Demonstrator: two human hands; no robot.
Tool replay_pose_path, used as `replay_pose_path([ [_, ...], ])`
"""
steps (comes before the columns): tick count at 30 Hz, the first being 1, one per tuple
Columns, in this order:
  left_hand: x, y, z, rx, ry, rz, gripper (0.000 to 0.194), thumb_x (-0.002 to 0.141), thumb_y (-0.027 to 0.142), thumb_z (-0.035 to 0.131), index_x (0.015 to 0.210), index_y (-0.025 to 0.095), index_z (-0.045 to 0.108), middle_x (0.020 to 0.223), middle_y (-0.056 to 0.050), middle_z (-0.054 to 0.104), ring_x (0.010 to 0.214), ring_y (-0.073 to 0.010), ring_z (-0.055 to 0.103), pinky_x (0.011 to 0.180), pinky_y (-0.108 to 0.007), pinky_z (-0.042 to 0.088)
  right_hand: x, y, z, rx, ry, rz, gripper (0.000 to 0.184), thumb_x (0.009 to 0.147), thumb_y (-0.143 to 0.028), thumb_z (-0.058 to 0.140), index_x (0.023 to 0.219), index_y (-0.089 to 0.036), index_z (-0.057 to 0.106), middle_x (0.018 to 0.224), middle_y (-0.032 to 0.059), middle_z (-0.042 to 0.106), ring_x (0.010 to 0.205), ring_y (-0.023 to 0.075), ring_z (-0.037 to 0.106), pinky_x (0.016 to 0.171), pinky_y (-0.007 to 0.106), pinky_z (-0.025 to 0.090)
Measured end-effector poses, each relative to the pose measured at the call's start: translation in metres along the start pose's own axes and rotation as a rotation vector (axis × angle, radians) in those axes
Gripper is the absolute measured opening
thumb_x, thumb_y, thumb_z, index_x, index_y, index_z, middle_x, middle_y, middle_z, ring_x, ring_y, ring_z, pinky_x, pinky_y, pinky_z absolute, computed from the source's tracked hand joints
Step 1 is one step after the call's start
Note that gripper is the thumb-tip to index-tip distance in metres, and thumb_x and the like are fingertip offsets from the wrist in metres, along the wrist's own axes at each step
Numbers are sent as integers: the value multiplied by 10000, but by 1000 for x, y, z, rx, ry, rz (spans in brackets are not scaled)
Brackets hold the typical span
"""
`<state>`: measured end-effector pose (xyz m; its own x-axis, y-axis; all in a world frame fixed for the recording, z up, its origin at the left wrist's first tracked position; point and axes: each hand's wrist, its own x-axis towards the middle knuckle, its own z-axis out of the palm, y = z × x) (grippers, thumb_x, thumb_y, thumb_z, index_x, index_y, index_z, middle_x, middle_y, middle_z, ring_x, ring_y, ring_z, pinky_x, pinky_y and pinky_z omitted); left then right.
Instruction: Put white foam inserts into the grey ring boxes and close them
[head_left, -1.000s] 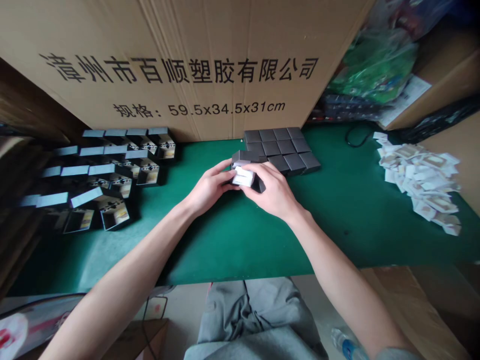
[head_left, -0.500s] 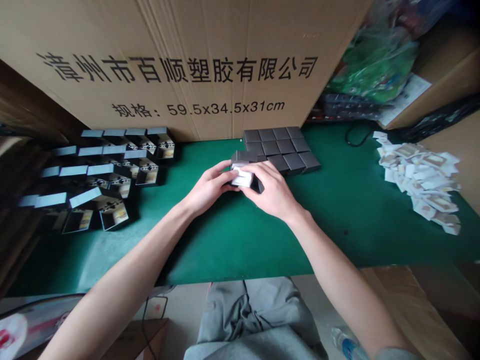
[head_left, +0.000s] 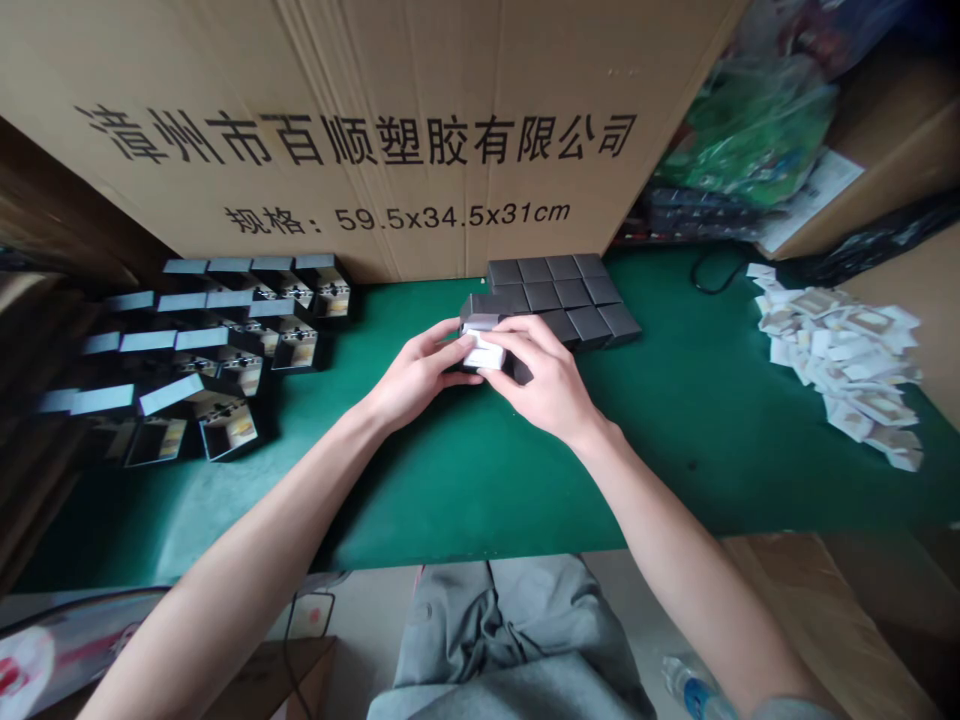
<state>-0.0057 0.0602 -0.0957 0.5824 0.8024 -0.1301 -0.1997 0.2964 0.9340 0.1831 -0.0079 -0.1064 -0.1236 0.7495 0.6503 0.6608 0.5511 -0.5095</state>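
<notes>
Between my hands is a small black hinged box (head_left: 480, 303) with its lid raised. A white insert (head_left: 485, 352) sits in its opening, facing me. My left hand (head_left: 420, 375) grips the box's left side, its thumb on the insert. From the right, my right hand (head_left: 547, 375) closes round the box and the insert's edge, fingers over the top. The fingers partly hide the box body. Just behind to the right lie closed black boxes (head_left: 551, 290) packed in rows.
Several open black boxes (head_left: 225, 425) stand in rows at the left of the green table (head_left: 465, 480). A heap of white inserts (head_left: 840, 350) lies at the right. A large printed cardboard carton (head_left: 390, 60) stands along the back.
The white insert sits a little differently in the box, and my right fingers have shifted slightly over it. Both hands stay in nearly the same place.
</notes>
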Motion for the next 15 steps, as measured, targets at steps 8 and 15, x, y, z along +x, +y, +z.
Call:
replay_pose_path([
  [8, 1, 0, 0, 7, 141, 15, 360, 799, 389, 852, 1034, 177, 681, 1021, -58, 751, 970, -208, 712, 791, -320, 635, 1, -3, -2, 24, 19, -59, 275, 963, -170, 678, 1231, -227, 692, 1198, 96, 677, 1117, 231, 707, 978, 410, 637],
  [15, 4, 1, -3, 39, 227, 66, 366, 775, 356, 863, 1046, 175, 698, 1080, -70, 774, 855, -163, 718, 629, -227, 598, 5, -8, -8, 30, 82, -53, 280, 936, -176, 706, 1209, -237, 700, 1159, 94, 688, 1102, 240, 700, 969, 411, 631],
])
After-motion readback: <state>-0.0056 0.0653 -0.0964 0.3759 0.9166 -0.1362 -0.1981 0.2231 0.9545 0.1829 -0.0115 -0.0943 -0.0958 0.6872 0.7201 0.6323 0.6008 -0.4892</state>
